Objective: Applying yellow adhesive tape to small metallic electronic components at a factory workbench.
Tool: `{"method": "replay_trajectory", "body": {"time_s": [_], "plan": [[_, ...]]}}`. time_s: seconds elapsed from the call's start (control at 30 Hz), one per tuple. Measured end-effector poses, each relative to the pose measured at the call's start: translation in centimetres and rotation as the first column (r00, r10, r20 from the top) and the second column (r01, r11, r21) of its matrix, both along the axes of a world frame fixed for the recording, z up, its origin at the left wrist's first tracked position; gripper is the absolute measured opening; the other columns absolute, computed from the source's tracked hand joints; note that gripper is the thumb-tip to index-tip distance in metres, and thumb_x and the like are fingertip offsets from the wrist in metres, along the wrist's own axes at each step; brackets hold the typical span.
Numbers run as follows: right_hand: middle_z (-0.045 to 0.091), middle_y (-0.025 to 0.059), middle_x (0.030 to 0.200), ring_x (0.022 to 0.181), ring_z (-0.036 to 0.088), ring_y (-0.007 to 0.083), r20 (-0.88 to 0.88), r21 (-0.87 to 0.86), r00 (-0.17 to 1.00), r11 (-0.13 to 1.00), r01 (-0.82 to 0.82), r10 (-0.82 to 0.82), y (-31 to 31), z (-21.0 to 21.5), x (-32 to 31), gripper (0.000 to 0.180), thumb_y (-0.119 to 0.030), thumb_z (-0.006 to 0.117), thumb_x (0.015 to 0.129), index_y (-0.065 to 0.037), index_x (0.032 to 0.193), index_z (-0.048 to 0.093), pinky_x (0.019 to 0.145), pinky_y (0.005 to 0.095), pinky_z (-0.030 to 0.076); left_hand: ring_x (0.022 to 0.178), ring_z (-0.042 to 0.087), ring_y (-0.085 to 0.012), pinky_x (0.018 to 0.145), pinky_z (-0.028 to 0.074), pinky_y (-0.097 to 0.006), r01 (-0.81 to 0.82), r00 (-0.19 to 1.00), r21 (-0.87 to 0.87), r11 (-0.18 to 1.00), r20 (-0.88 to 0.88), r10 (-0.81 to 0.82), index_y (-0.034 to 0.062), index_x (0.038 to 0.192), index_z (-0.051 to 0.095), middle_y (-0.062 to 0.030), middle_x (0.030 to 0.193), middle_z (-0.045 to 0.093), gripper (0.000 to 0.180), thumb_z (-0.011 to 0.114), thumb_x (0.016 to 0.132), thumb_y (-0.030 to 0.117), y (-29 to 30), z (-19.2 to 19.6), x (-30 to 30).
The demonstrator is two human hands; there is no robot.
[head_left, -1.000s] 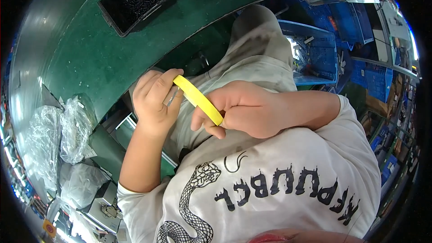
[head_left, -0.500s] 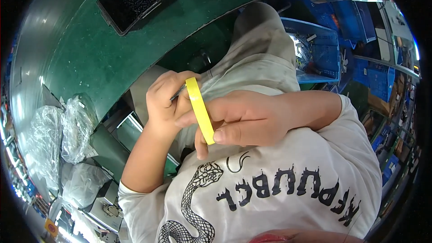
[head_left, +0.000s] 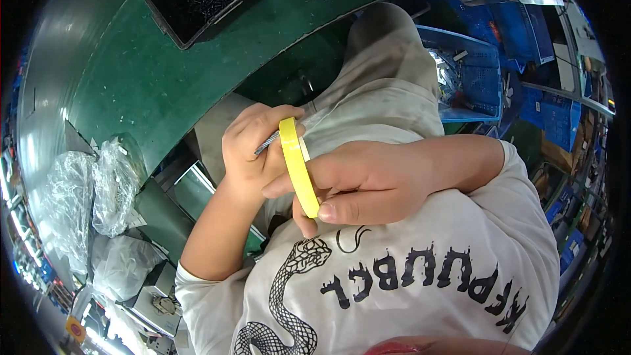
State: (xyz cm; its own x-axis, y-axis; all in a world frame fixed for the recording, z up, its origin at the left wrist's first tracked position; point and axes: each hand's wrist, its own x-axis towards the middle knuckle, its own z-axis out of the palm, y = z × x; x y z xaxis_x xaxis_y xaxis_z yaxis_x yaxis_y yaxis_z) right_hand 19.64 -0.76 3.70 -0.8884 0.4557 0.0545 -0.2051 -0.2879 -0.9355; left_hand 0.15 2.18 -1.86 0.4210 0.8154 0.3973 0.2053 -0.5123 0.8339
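Note:
A roll of yellow tape [head_left: 300, 174] is held edge-on in front of my white shirt. My right hand [head_left: 368, 181] is closed on it, thumb against the lower end and fingers reaching through and past the ring. At the roll's upper end, my left hand [head_left: 253, 141] is curled with its fingertips at the tape. Between the left fingers sticks out a thin, grey metal piece [head_left: 266, 142], slim like a rod. Its other end is hidden behind the roll and fingers, so I cannot tell its exact kind.
A black bin [head_left: 172, 23] of small dark parts stands on the green table [head_left: 131, 85] ahead. Blue crates [head_left: 486, 82] with metal pieces are at the right. Clear plastic bags [head_left: 69, 204] lie at the left. My legs are below the table edge.
The whole view has shifted slightly, with hands and roll a little further right in it. More of the thin metal piece shows at my left fingers. Both hands keep their hold.

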Motion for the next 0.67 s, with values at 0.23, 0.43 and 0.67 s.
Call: {"method": "replay_trajectory", "body": {"time_s": [0.23,0.43,0.67], "plan": [[0.059,0.0068,0.086,0.078,0.054,0.0146,0.130,-0.113,0.986,0.987,0.116,-0.101,0.2,0.4,0.7,0.041,-0.008,0.037,0.095,0.007,0.131,0.050,0.076,0.0299,0.044,0.062,0.060,-0.0251,0.059,0.048,-0.033,-0.126,0.977,0.240,0.963,-0.138,0.162,0.0025,0.098,0.067,-0.0089,0.072,0.064,0.034,0.069,0.064,-0.001,1.0,1.0,-1.5],[0.051,0.0042,0.080,0.076,0.046,0.0120,0.192,-0.290,0.967,0.932,0.216,-0.165,0.1,0.4,0.6,0.036,-0.007,0.037,0.092,0.007,0.118,0.058,0.076,0.0282,0.040,0.060,0.056,-0.0245,0.059,0.045,-0.032,-0.145,0.948,0.436,0.888,-0.197,0.251,-0.0010,0.103,0.065,-0.0076,0.069,0.060,0.043,0.072,0.060,-0.004,1.6,1.7,-2.2],[0.050,0.0059,0.085,0.080,0.045,0.0133,0.238,-0.334,0.965,0.924,0.188,-0.110,0.8,0.9,0.5,0.034,-0.012,0.041,0.091,0.004,0.112,0.062,0.078,0.0289,0.039,0.062,0.056,-0.0250,0.059,0.046,-0.033,-0.152,0.950,0.476,0.866,-0.172,0.261,-0.0014,0.104,0.065,-0.0082,0.070,0.061,0.045,0.074,0.060,-0.001,1.8,1.4,-2.7]]}}
